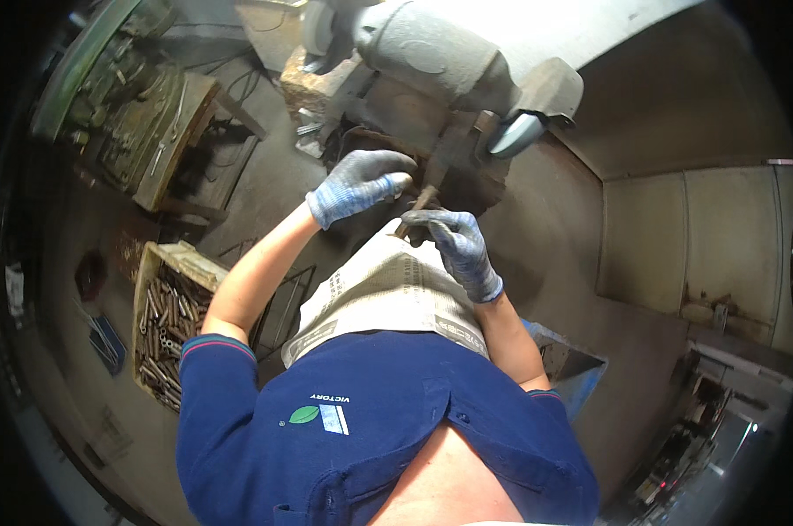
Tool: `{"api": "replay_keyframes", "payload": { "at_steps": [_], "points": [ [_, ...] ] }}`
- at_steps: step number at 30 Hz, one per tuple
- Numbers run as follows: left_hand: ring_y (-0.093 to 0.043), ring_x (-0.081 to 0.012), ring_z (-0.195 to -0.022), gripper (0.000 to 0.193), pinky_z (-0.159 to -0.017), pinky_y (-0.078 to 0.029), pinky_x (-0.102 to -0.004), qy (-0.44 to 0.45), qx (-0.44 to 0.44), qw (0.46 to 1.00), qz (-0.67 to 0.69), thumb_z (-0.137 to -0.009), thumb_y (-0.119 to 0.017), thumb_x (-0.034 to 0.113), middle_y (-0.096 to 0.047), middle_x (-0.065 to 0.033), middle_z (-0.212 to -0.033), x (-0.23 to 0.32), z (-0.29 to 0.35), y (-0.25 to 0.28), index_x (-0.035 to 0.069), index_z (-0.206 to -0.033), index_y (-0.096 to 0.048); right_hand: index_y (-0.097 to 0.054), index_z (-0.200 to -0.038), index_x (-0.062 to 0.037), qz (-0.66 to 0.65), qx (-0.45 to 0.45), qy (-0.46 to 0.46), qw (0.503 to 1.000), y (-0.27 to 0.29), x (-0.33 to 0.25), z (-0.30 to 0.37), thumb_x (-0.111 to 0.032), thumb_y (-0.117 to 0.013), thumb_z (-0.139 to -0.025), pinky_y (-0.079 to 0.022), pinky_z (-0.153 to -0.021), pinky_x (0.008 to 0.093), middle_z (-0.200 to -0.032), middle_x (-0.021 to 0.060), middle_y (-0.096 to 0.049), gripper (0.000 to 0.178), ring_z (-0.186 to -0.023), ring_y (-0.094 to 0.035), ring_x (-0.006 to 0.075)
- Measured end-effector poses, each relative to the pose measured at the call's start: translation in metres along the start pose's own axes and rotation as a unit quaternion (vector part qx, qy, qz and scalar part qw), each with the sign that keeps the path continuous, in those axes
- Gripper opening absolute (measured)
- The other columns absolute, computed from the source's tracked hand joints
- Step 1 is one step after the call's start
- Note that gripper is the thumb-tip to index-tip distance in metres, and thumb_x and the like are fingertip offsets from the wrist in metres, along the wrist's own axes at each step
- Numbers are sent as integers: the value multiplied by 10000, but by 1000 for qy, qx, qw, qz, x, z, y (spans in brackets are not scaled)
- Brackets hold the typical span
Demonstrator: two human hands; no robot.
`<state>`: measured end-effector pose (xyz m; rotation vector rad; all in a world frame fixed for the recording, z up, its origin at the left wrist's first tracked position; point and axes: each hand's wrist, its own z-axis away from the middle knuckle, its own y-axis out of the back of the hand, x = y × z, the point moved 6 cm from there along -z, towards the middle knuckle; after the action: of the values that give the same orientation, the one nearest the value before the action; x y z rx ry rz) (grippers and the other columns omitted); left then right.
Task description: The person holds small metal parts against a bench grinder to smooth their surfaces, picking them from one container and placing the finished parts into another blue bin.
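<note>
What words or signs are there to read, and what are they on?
Dark blue shirt: white letters beside a green leaf and a pale blue-and-white block; I won't copy the lettering.
Printed sheet on the lap: rows of tiny print, too small to read.

Lettering (330, 398) on shirt (387, 394); printed lap cover (387, 294)

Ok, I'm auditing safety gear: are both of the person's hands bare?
No, knitted work gloves cover both the left hand and the right hand.
</note>
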<state>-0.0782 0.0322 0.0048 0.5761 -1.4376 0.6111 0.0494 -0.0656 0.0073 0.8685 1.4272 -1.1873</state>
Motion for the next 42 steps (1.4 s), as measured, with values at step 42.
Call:
{"api": "replay_keyframes", "payload": {
  "at_steps": [42],
  "points": [
    [-621,-131,-711,243,-685,-538,-258,83,-10,978,193,-885,-604,154,-630,-77,-837,-60,-66,-45,-42,-1029,-582,-664,-1029,-11,290,423,159,844,68,4,55,-59,-630,-817,-425,-891,287,-1101,96,-550,221,-1060,-526,204]
  ]
}}
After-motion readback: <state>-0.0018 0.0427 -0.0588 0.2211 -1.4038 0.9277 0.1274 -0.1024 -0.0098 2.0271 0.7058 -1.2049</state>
